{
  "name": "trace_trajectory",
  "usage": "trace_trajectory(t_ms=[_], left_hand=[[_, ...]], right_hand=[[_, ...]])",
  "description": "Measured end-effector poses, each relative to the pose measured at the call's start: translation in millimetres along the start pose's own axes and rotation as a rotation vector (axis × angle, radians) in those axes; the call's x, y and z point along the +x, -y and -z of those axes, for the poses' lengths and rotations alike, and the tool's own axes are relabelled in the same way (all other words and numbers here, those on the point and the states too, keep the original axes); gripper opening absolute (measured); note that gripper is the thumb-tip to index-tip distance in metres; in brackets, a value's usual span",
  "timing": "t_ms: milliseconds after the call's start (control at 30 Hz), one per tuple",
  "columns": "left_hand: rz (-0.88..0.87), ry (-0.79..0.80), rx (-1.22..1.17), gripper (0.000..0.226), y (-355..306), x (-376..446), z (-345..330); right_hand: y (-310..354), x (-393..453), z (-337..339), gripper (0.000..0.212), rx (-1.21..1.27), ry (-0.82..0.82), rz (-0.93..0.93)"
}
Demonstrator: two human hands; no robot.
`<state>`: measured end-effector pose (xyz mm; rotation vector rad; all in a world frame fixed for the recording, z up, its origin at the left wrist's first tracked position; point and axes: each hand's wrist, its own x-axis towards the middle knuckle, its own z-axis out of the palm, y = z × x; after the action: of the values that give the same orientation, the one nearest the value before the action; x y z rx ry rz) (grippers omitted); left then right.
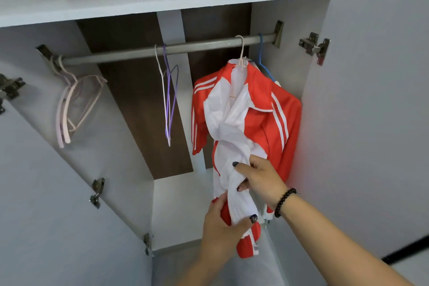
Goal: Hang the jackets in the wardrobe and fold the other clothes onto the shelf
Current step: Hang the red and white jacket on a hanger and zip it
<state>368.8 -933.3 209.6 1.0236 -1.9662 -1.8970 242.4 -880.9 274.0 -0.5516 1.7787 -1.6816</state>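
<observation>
Head view: a red-and-white jacket (253,109) was hung on a pale hanger (241,58) from the wardrobe rail (139,52). Its bunched lower front was gripped by the left hand (220,225) and pinched by the right hand (260,179).

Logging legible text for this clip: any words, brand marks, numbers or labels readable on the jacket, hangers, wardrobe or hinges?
None can be read.
Red and white jacket, held by the left hand and right hand: only white stripes, no wording or logo visible.
Hangers and rail: no markings.
Door hinge: any stamping is too small to make out.
Bead bracelet: plain.
</observation>
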Motion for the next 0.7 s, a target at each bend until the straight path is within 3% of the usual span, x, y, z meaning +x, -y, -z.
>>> trace_trajectory(t_ms=[100,233,333,433,467,567,633,700], left_hand=[[0.004,-0.039,-0.114,0.031,2.6,3.8,13.6],[0.13,0.08,-0.435,0.037,9.0,2.0,47.3],[0.205,0.105,-0.538,0.048,11.7,2.6,70.9],[0.245,0.107,-0.552,0.048,9.8,4.2,89.9],[0.247,0.118,-0.565,0.047,9.2,4.0,95.7],[0.195,0.187,-0.579,0.041,6.2,-1.7,108.6],[0.156,0.22,-0.546,0.04,5.3,-7.7,114.5],[0.132,0.236,-0.449,0.032,4.9,-13.4,123.2]], right_hand=[[4.0,-3.5,-13.8,0.021,-0.01,-0.017,0.004],[-7.4,-30.1,-39.3,0.009,-0.09,-0.039,0.039],[-35.8,-62.9,-56.1,0.016,-0.165,-0.291,0.127],[-71.2,-94.9,-71.5,0.029,-0.118,-0.518,-0.102],[-81.6,-103.9,-78.6,0.037,-0.05,-0.489,-0.252],[-96.7,-122.1,-108.8,0.052,0.263,-0.175,-0.603],[-97.7,-124.5,-126.1,0.05,0.478,-0.053,-0.601],[-91.9,-124.2,-141.3,0.043,0.62,-0.037,-0.522]])
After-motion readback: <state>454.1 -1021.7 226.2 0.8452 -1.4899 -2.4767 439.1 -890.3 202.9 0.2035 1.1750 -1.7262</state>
